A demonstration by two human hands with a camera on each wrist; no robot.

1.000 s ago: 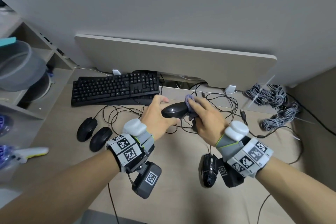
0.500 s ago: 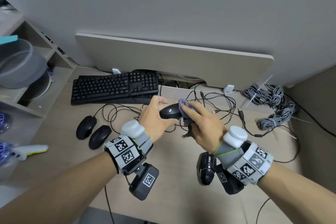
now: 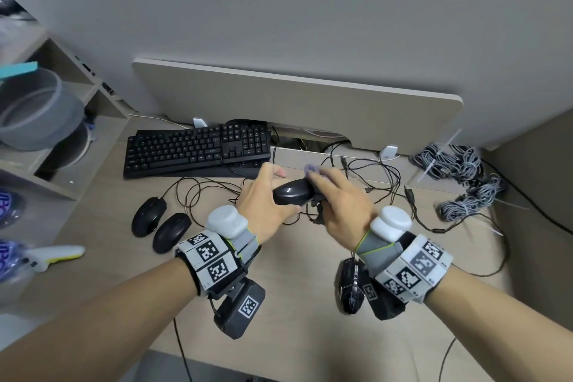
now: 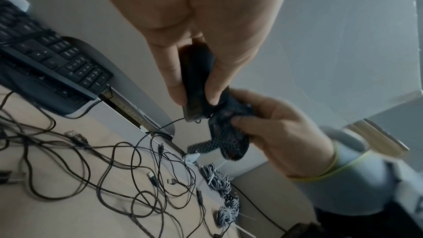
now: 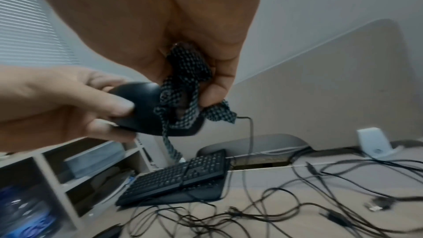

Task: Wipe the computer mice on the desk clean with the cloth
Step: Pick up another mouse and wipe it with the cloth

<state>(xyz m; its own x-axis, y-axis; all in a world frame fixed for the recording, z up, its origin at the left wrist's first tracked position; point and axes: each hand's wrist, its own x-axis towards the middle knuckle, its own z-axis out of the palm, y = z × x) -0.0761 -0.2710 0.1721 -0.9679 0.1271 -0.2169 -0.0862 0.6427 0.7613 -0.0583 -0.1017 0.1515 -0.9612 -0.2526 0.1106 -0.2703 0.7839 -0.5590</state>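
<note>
My left hand [image 3: 266,195] grips a black wired mouse [image 3: 291,193] [image 5: 139,104] lifted above the desk, fingers curled round its rear end [image 4: 196,79]. My right hand [image 3: 338,195] holds a bunched dark checked cloth [image 5: 185,86] [image 4: 226,133] and presses it onto the mouse's front end. A purple bit of the cloth [image 3: 311,169] pokes out past my fingers. Two more black mice [image 3: 148,216] [image 3: 171,232] lie side by side at the left of the desk. Another black mouse [image 3: 350,285] lies under my right wrist.
A black keyboard [image 3: 198,150] lies at the back, below a beige panel [image 3: 294,102]. Loose black cables [image 3: 372,177] sprawl over the middle of the desk. Grey cable bundles [image 3: 459,183] lie at the right. Shelves [image 3: 46,121] stand at the left, with a white-and-yellow tool [image 3: 55,254] before them.
Both hands with the held mouse have shifted slightly left and farther back. The right hand has slid the cloth along the mouse's front end.
</note>
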